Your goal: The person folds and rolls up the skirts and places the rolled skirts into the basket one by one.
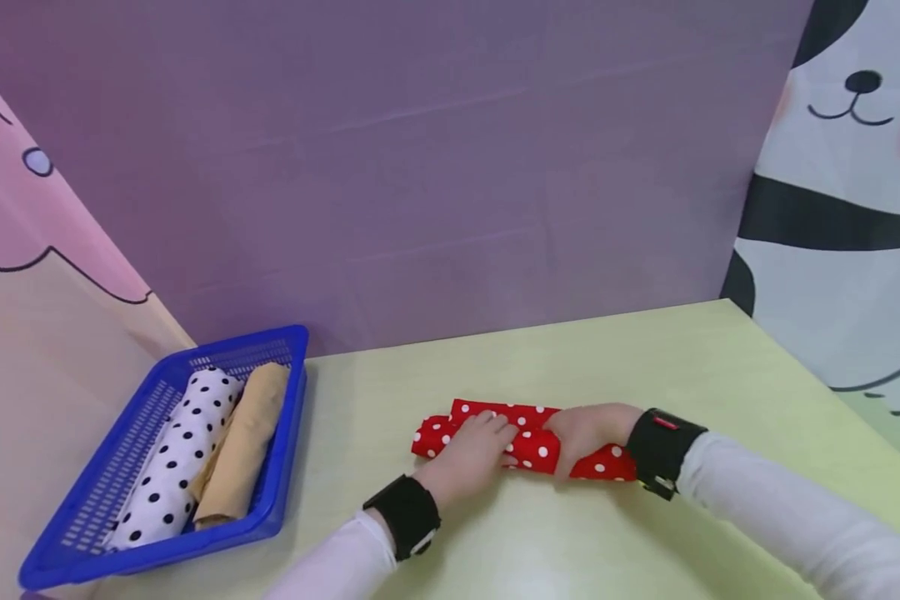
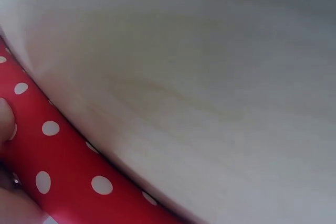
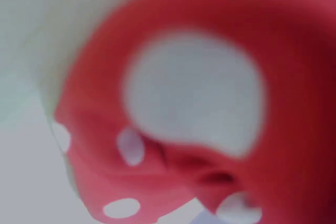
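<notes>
A red cloth with white dots (image 1: 527, 440), rolled into a loose tube with a flat flap behind it, lies on the pale table (image 1: 517, 550). My left hand (image 1: 471, 457) grips the left half of the roll from the front, fingers over its top. On the right half, my right hand (image 1: 588, 429) holds the roll with thumb and fingers bent round it. Close up in the left wrist view, the dotted red fabric (image 2: 73, 161) runs past the fingertips. The right wrist view is filled by blurred red fabric (image 3: 105, 87) with folds at the roll's end.
At the left stands a blue plastic basket (image 1: 294, 425) with a white, black-dotted cloth roll (image 1: 176, 462) and a tan cloth roll (image 1: 243, 442) side by side. A purple sheet (image 1: 450, 208) hangs behind the table. A panda-print sheet (image 1: 817, 208) borders the right side.
</notes>
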Available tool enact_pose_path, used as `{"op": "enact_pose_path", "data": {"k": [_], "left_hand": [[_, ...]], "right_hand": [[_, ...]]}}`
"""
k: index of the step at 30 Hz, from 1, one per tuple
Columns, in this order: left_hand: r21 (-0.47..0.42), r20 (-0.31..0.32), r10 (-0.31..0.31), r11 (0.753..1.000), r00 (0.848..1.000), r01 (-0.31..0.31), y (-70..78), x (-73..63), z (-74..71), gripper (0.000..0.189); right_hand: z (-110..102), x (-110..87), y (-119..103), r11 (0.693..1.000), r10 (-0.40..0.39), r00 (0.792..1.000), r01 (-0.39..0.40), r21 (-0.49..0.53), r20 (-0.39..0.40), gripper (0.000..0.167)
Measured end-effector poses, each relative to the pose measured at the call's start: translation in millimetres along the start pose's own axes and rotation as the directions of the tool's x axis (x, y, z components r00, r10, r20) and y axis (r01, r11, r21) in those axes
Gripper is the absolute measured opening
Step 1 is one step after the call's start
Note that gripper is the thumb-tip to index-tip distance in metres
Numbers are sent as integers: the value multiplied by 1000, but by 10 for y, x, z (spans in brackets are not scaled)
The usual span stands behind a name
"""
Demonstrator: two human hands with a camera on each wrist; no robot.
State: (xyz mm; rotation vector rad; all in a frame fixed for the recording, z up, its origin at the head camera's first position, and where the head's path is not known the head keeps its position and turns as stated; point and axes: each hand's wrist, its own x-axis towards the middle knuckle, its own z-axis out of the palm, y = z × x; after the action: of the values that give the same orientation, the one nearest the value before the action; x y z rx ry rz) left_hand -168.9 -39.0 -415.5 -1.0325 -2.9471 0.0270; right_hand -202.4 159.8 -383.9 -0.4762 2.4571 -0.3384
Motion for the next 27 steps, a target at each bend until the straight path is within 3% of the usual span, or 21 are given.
{"op": "enact_pose_path", "data": {"k": [4,9,15,19,21,24,26,27], "left_hand": [[-71,11,-23,997,1000,24,-14,34,-31,51],[-203,63,-74,976,995,86,-61,93,-94,44],[-358,165,-100,921,981,154,-158,242,-150,29],[-411,225,-100,892,969,187,-227,339,-148,35],[-453,260,-111,863,959,222,-259,384,-142,41],[-490,286,-114,836,951,247,-277,429,-128,45],[-475,277,-102,850,955,229,-266,429,-107,46],[-445,261,-93,871,961,206,-252,418,-94,46]], "right_hand": [[99,-33,-41,995,-67,989,56,-84,-133,60],[254,-19,-65,967,-159,937,84,-241,-312,64],[419,-7,-44,888,-300,840,73,-454,-452,70],[469,-11,-64,817,-359,804,26,-576,-474,72],[469,11,-61,801,-377,792,17,-599,-481,72],[424,63,-9,830,-375,788,51,-556,-488,68],[377,105,38,856,-375,788,93,-508,-488,65],[354,124,62,865,-374,794,112,-489,-480,65]]}}
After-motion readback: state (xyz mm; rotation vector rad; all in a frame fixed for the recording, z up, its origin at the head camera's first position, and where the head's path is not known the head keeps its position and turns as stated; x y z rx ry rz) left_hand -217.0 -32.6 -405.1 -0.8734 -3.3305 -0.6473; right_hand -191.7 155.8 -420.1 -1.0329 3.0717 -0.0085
